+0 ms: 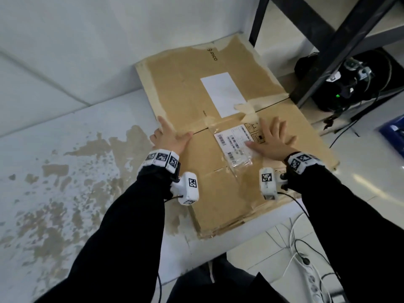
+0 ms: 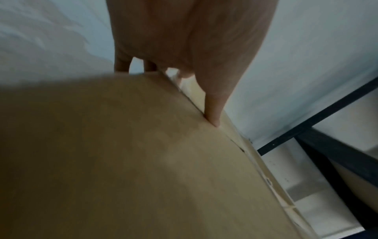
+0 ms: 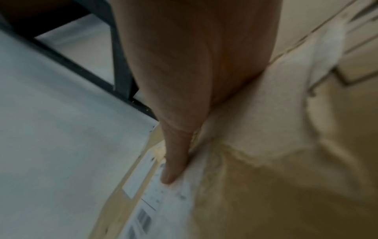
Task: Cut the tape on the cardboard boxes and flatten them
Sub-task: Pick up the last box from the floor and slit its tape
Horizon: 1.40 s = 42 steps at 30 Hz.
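Note:
A flattened brown cardboard box (image 1: 185, 88) lies on the white table, its far end against the wall. My left hand (image 1: 170, 136) presses flat on its left edge beside the middle fold, fingers spread, the thumb (image 2: 212, 116) lying along the crease. My right hand (image 1: 273, 138) presses flat on the box just right of a shipping label in a clear pouch (image 1: 235, 143), with its thumb (image 3: 174, 169) on the label. A blank white label (image 1: 223, 92) and torn tape (image 1: 244, 108) sit further up the box (image 2: 143, 161). No cutting tool is in view.
The table top (image 1: 65, 171) is white with worn brown patches at the left. A black metal shelf frame (image 1: 328, 51) stands at the right rear, with black gear and cables (image 1: 349, 79) under it. A power strip and white cables (image 1: 310, 276) lie on the floor.

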Motion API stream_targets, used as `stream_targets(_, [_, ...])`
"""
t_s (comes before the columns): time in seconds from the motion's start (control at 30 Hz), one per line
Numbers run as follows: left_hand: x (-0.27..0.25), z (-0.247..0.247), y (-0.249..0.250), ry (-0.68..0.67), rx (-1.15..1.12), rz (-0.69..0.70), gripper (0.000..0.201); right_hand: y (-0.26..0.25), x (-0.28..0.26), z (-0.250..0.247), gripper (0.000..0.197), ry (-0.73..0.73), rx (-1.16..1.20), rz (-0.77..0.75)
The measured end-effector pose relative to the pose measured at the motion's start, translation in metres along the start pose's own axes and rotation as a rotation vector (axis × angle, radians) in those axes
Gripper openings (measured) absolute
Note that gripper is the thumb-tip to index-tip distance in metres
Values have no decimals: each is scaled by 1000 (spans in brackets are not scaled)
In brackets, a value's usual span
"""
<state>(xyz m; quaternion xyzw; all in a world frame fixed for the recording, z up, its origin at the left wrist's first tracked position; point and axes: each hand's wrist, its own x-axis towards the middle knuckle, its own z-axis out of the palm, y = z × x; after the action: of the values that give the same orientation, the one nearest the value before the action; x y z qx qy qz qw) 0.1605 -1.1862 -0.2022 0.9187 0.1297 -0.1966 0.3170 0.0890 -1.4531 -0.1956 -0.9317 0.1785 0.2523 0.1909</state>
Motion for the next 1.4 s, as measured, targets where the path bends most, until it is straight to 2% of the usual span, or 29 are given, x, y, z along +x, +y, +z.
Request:
stream_targets(0.07, [3, -3, -4, -23, 6, -8, 105, -1, 1, -2, 95, -9, -31, 20])
stream_targets(0.13, [-5, -9, -12, -50, -132, 21, 100, -3, -1, -1, 93, 22, -9, 27])
stream_targets(0.27, [-57, -23, -53, -53, -333, 97, 67, -11, -7, 9, 68, 219, 120, -28])
stream_targets(0.33, [-96, -27, -88, -26, -414, 90, 42, -29, -19, 22, 60, 312, 178, -121])
stream_targets(0.4, [-143, -27, -132, 15, -532, 50, 21, -56, -48, 43, 49, 404, 178, -290])
stream_targets(0.47, [-194, -21, -178, 39, -676, -61, 20, -87, -93, 68, 34, 427, 238, -538])
stream_targets(0.5, [-219, -15, -201, 37, -739, -131, 25, -103, -120, 83, 27, 355, 308, -637])
stream_targets(0.53, [-244, -7, -225, 34, -785, -203, 30, -118, -144, 101, 20, 214, 380, -728])
stream_targets(0.6, [-290, 17, -278, 49, -840, -362, 32, -143, -187, 144, 14, -223, 451, -854])
stream_targets(0.67, [-334, 45, -330, 94, -865, -555, 29, -161, -218, 194, 15, -692, 310, -885])
stream_targets(0.73, [-375, 78, -381, 163, -930, -772, 22, -174, -243, 244, 18, -1040, 57, -852])
stream_targets(0.8, [-418, 106, -425, 223, -1081, -1019, 16, -185, -265, 294, 20, -1223, -156, -779])
stream_targets(0.9, [-476, 141, -479, 305, -1340, -1312, 30, -207, -288, 365, 10, -1222, -319, -670])
stream_targets(1.03, [-522, 156, -539, 357, -1453, -1521, 33, -252, -308, 449, 9, -1121, -421, -591])
stream_targets(1.17, [-537, 126, -601, 327, -1502, -1570, 19, -303, -324, 509, 9, -1072, -444, -431])
stream_targets(1.23, [-539, 99, -633, 282, -1496, -1566, 25, -328, -328, 527, 14, -998, -483, -373])
stream_targets(1.3, [-534, 63, -669, 285, -1477, -1487, 33, -354, -329, 545, 12, -931, -486, -323])
stream_targets(1.4, [-514, 10, -728, 364, -1363, -1376, 34, -400, -337, 570, 13, -845, -417, -214])
